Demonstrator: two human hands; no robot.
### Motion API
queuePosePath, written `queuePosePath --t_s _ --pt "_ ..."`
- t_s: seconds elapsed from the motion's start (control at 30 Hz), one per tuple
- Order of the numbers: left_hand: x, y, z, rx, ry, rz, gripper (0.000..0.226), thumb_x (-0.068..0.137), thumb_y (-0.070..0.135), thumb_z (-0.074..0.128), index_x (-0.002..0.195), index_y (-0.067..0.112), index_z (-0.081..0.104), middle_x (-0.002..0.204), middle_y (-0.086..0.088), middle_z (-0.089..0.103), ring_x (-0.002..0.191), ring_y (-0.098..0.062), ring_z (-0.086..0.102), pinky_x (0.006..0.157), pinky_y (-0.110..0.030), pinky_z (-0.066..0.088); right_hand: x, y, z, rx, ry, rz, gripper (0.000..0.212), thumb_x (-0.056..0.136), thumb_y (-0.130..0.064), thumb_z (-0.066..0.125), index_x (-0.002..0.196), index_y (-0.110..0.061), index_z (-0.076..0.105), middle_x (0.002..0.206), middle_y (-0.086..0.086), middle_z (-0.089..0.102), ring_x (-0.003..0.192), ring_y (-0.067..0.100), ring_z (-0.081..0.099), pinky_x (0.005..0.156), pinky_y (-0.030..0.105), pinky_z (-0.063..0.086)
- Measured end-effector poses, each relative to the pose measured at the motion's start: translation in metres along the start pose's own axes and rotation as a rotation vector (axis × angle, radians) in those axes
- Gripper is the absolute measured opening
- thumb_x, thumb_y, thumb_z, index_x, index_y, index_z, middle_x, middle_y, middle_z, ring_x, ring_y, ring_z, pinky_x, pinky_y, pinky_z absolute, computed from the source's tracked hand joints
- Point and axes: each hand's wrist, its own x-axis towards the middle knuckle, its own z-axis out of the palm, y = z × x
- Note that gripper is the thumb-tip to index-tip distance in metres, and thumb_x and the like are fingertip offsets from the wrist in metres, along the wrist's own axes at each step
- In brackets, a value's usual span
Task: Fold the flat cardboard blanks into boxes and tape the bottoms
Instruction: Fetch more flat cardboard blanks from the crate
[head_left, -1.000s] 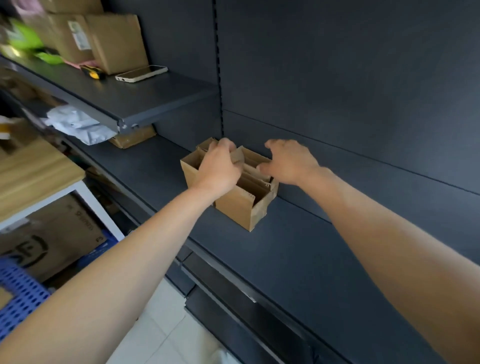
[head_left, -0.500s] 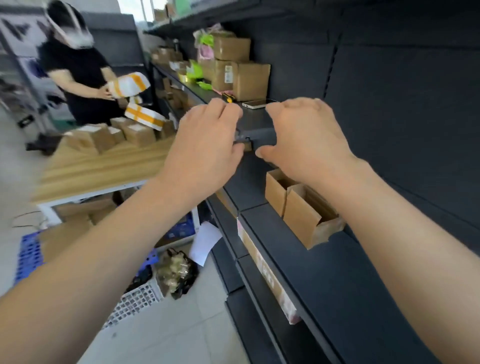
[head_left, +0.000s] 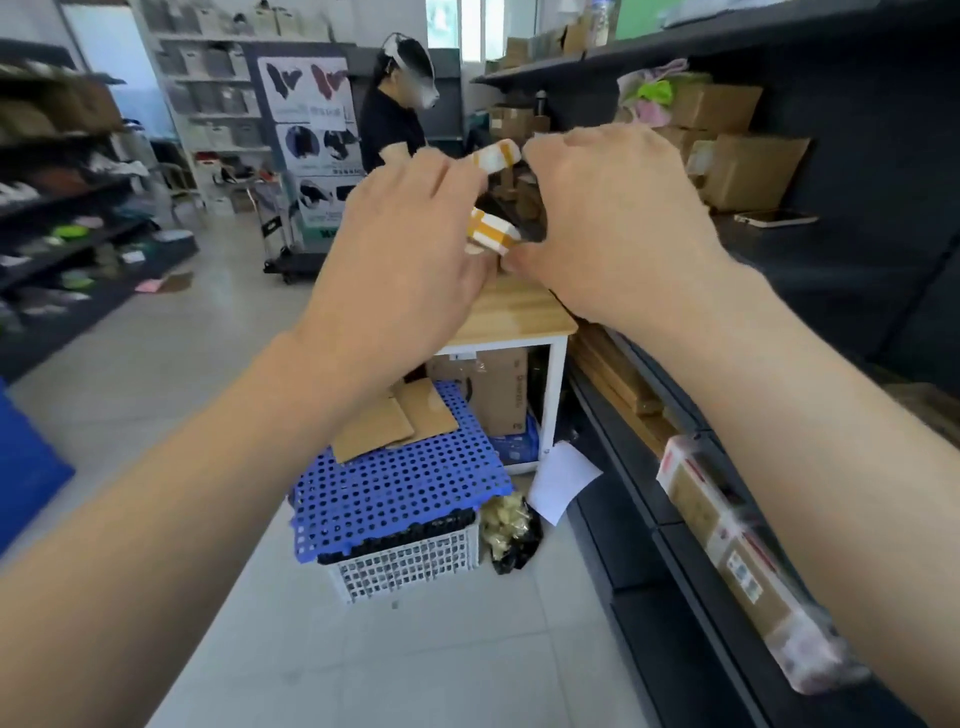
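My left hand (head_left: 405, 249) and my right hand (head_left: 613, 223) are raised side by side in mid-air, fingers loosely curled, and neither holds anything. Behind them stands a wooden table (head_left: 514, 317) with small boxes wrapped in white and orange tape (head_left: 493, 231), mostly hidden by my hands. Flat cardboard blanks (head_left: 395, 421) lie on a blue perforated panel (head_left: 400, 488) on the floor below my left hand. The folded boxes from the shelf are out of view.
A person in black (head_left: 389, 124) stands at the table's far side. Dark shelving (head_left: 857, 270) runs along the right, with cardboard boxes (head_left: 748, 166), a phone (head_left: 774, 218) and a wrapped package (head_left: 727, 561). A white basket (head_left: 410, 564) and a paper sheet (head_left: 563, 480) are on the floor.
Both hands let go of the folded boxes on the shelf and lifted away empty. My view swung left from the shelf toward the table and the room.
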Motion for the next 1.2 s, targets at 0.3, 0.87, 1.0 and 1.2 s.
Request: queuePosePath --t_s 0.3,0.87,1.0,1.2 --pt "-0.049 -0.164 -0.044 0.095 0.000 -0.070 0.038 0.080 0.013 0.065 0.115 0.002 0.056 0.109 -0.017 0.057 0.100 -0.037 0.055 0.088 -0.046 0.044 0.071 -0.157 0.029 0.037 -0.026 -0.038 0.049 0.087 -0.039 0.059 0.126 -0.010 0.048 0.126 0.013 0.055 0.120 0.034 0.047 0.102 0.043 0.032" --pt "0.058 -0.365 0.027 0.217 0.117 -0.010 0.042 0.081 0.020 0.065 0.117 0.002 0.056 0.108 -0.016 0.059 0.099 -0.037 0.056 0.090 -0.046 0.044 0.268 -0.223 0.128 0.071 0.046 0.034 0.056 0.086 -0.043 0.062 0.130 -0.015 0.044 0.132 0.006 0.052 0.127 0.029 0.042 0.111 0.042 0.025" --pt "0.093 -0.400 0.054 0.135 0.150 0.040 0.043 0.082 0.021 0.067 0.119 0.003 0.055 0.113 -0.015 0.058 0.104 -0.037 0.055 0.094 -0.046 0.042 0.305 -0.224 0.146 0.002 0.045 0.107 0.059 0.086 -0.042 0.062 0.134 -0.016 0.041 0.137 0.006 0.049 0.132 0.029 0.038 0.113 0.043 0.021" --pt "0.148 -0.434 0.108 -0.099 0.224 0.213 0.043 0.080 0.017 0.070 0.118 0.004 0.055 0.114 -0.015 0.057 0.106 -0.037 0.054 0.095 -0.049 0.041 0.339 -0.217 0.173 -0.192 0.068 0.341 0.058 0.088 -0.042 0.060 0.136 -0.015 0.039 0.137 0.008 0.048 0.132 0.031 0.038 0.113 0.045 0.021"
